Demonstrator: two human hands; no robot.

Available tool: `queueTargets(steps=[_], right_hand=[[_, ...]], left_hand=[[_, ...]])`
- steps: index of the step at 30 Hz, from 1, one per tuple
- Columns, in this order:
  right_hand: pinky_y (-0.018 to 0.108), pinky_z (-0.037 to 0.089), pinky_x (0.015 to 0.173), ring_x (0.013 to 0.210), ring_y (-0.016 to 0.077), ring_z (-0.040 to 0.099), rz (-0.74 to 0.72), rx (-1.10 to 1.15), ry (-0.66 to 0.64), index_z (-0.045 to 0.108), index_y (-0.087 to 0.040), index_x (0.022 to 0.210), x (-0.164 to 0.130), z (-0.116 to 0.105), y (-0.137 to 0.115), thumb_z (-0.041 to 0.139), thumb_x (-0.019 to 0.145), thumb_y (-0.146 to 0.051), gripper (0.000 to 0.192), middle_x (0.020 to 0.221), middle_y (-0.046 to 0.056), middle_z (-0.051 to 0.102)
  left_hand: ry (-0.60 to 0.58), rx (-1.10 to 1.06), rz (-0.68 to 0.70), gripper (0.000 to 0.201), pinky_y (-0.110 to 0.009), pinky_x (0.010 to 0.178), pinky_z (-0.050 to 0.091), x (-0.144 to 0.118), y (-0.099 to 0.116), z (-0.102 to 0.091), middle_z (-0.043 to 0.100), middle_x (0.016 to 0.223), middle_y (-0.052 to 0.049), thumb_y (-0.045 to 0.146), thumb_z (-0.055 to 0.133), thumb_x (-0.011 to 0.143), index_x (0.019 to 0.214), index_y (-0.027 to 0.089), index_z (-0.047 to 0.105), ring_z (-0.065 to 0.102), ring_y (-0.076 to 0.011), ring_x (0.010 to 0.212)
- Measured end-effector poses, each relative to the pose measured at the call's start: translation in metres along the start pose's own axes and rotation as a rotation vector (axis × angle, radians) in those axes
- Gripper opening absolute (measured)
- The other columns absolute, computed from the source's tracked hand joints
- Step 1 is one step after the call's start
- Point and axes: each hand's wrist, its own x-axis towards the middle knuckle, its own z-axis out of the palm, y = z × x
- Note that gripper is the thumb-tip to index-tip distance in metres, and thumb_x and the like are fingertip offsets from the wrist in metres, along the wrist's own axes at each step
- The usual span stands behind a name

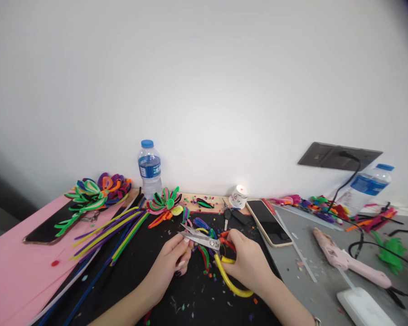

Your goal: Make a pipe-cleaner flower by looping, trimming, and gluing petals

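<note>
Both forearms angled inward over the black mat point(149, 253). Right hand point(250, 262) curled around yellow-handled scissors point(211, 246), blades pointing left. Left hand point(170, 267) pinching a looped pipe-cleaner piece point(204, 253) just beside the blades, mid-mat.

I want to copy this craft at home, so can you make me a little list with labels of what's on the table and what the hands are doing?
right hand: holds yellow-handled scissors, blades open
left hand: fingers pinch a small bent pipe cleaner piece at the blades
mat: black, with tiny scraps
pipe cleaners: long loose bunch, left of the hands
flowers: finished, back left
bottle: by the wall
phone: right of the hands, screen dark
glue gun: pink, far right, lying on its side
</note>
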Motion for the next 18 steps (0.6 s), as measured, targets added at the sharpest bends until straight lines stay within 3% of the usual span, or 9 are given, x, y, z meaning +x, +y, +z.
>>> queueTargets(steps=[11,18], right_hand=[[0.023,0.039,0.058,0.07,0.0187,0.057,-0.051,0.02,0.017,0.049,-0.019,0.081,-0.0003,0.0003,-0.0002,0.055,0.063,-0.022,0.019,0.077,0.003,0.058],[0.023,0.034,0.054,0.064,0.0171,0.057,-0.06,-0.063,0.013,0.053,-0.02,0.077,-0.0018,0.0024,0.0019,0.056,0.062,-0.024,0.016,0.074,0.001,0.058]], left_hand=[[0.021,0.057,0.013,0.025,-0.017,0.039,0.018,0.0005,-0.0005,-0.0017,0.029,0.045,0.009,0.038,0.045,0.082,0.074,0.015,0.05,0.017,-0.0037,0.04],[0.031,0.086,0.013,0.025,-0.017,0.038,0.018,0.0017,-0.0024,-0.0029,0.029,0.044,0.01,0.038,0.044,0.082,0.073,0.015,0.05,0.017,-0.0035,0.039]])
